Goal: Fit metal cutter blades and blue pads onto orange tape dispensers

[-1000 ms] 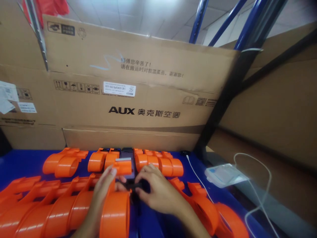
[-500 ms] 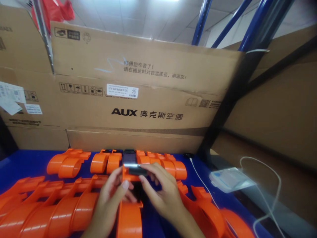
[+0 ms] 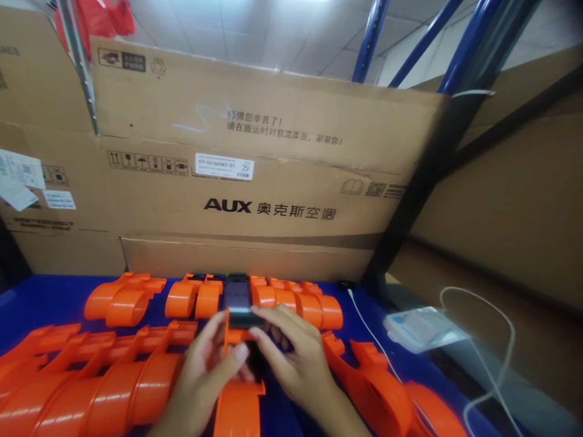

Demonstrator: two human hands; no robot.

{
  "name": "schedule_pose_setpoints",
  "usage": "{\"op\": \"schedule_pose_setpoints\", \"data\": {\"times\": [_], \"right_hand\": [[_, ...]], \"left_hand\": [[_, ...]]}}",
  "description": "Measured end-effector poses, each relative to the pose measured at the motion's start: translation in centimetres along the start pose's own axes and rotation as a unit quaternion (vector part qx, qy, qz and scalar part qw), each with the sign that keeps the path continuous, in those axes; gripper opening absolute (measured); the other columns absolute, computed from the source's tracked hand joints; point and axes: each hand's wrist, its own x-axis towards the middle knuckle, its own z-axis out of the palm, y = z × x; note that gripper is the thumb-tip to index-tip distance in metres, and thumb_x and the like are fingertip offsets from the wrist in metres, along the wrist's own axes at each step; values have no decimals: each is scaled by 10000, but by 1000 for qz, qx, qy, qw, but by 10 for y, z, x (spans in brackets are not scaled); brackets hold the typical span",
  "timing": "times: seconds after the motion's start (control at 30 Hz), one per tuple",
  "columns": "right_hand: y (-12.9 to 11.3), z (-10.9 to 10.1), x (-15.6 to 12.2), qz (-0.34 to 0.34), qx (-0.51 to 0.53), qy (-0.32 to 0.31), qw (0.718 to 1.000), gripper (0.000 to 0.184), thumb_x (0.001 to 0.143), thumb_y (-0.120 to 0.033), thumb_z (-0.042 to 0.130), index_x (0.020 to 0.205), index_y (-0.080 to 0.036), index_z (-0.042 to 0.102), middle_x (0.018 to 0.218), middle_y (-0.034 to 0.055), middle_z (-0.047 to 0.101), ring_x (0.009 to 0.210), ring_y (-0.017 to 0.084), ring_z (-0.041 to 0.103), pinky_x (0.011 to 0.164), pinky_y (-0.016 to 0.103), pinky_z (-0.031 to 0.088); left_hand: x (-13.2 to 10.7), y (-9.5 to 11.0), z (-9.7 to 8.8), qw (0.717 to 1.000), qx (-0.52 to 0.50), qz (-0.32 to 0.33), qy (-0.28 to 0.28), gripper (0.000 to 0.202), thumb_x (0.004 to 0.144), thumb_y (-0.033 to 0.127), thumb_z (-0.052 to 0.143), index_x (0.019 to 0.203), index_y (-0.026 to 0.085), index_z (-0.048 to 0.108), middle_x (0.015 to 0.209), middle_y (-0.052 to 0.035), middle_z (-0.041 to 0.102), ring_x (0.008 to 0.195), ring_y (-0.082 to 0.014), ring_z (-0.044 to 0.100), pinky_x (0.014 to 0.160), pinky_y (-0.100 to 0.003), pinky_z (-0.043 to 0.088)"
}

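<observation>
An orange plastic tape dispenser [image 3: 234, 335] is held up between my two hands, a dark piece with a toothed edge [image 3: 245, 318] lying across its top end. My left hand [image 3: 207, 367] is closed round the dispenser's left side, thumb in front. My right hand [image 3: 291, 352] pinches the right end of the dark piece between thumb and fingers. Whether the dark piece is fully seated cannot be made out. Just below my hands stands another orange dispenser [image 3: 238, 409]. A dark phone-like device [image 3: 237, 293] stands upright behind them.
Rows of orange dispensers [image 3: 116, 391] cover the blue surface [image 3: 364, 321] on the left, with more at the back and right. A clear plastic box [image 3: 423, 331] and a white cable [image 3: 512, 331] lie at the right. A cardboard wall [image 3: 273, 243] closes off the back.
The dark piece has shifted left and slightly down along the dispenser's top. My right fingers have moved left with it, and my left thumb has slid a little to the right.
</observation>
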Motion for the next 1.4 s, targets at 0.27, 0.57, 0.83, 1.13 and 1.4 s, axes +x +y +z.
{"op": "schedule_pose_setpoints", "data": {"times": [0.27, 0.57, 0.83, 1.13, 1.4], "right_hand": [[6, -17, 12, 75, -4, -11, 997, 298, 1013, -281, 476, 1250, -239, 652, 998, 65, 726, 853, 200, 677, 753, 316, 525], [25, -25, 4, 238, -338, -183, 892, 161, 807, -316, 740, 683, -228, 688, 664, 43, 705, 657, 226, 674, 534, 270, 351], [23, -15, 4, 238, -373, -182, 878, 189, 845, -361, 698, 725, -215, 695, 758, 103, 737, 761, 293, 705, 618, 327, 427], [27, -11, 5, 214, -346, -170, 897, 115, 875, -261, 658, 777, -209, 690, 790, 111, 746, 784, 294, 719, 634, 319, 441], [16, -4, 7, 210, 27, -54, 976, 213, 991, -411, 521, 970, -220, 613, 767, 36, 717, 681, 204, 716, 559, 270, 546]], "left_hand": [[9, -5, -6, 993, -56, -28, 98, 474, 727, 405, 818, 1108, 213, 613, 715, -15, 724, 519, -190, 712, 498, -255, 536], [13, -5, -7, 989, -86, -24, 116, 397, 702, 414, 834, 978, 200, 647, 679, 6, 721, 494, -164, 706, 473, -222, 507], [11, -4, -5, 990, -70, -32, 120, 380, 705, 425, 827, 958, 210, 641, 682, 12, 718, 497, -159, 707, 470, -214, 502], [14, -5, -6, 991, -71, -24, 113, 371, 713, 398, 827, 972, 201, 649, 678, 12, 715, 487, -163, 702, 485, -236, 536], [12, -5, -2, 988, -65, -28, 134, 416, 684, 425, 834, 980, 200, 647, 664, 0, 719, 449, -162, 679, 477, -245, 525]]}}
